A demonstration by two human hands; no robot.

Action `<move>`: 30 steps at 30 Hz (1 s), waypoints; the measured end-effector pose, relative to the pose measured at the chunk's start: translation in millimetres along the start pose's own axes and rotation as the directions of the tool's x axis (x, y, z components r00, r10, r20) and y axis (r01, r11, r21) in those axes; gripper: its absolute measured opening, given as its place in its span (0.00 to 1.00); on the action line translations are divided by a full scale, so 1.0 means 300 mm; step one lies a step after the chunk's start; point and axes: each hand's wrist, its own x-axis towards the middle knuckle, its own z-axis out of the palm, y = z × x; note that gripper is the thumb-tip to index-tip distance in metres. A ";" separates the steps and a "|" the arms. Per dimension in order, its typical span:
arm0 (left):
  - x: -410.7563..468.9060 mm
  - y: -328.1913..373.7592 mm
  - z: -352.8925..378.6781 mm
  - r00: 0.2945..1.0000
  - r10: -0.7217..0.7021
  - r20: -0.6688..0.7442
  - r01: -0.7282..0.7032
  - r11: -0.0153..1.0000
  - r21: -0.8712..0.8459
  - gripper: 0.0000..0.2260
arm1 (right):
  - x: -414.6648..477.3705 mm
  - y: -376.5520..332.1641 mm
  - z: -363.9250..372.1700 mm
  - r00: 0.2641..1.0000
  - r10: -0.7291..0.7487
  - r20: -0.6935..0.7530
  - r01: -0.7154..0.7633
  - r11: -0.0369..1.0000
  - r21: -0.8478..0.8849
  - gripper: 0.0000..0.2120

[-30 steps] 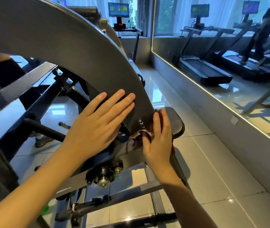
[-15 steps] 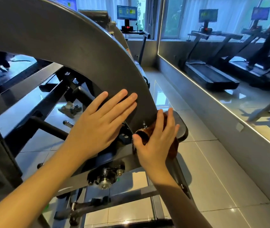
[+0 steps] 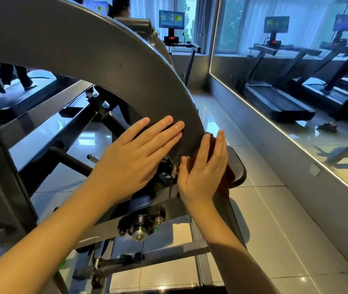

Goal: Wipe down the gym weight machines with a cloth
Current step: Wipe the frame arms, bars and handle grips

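Your right hand (image 3: 202,177) presses the cloth (image 3: 225,179) flat under an open palm, fingers straight and together, not curled round it; the cloth is pinned against the outer edge of the arc (image 3: 109,60), near its lower end. Your left hand (image 3: 135,160) lies flat and empty on the arc's broad face, just beside the right, fingers spread, bracing. The arc's long axis sweeps up and away to the left from the cloth, so the unwiped run lies above your right fingertips, and the right hand is the nearer one to follow the edge upward. The cloth is dark reddish-brown, bunched, mostly hidden beneath your palm, its lower folds hanging beside the seat pad (image 3: 237,166).
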 end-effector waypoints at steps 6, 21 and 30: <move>0.017 -0.032 -0.037 0.995 -0.074 -0.068 0.077 0.996 0.042 0.27 | 0.005 -0.001 -0.002 0.995 -0.097 -0.011 0.097 0.995 -0.015 0.33; -0.001 -0.067 -0.034 0.992 -0.108 -0.065 0.111 0.993 0.038 0.28 | 0.027 -0.048 -0.007 0.999 0.016 -0.049 -0.015 1.000 0.019 0.24; 0.002 -0.046 -0.028 0.987 -0.146 -0.068 0.146 0.989 -0.002 0.30 | 0.169 -0.081 -0.023 0.971 0.238 -0.035 -0.226 0.951 0.210 0.19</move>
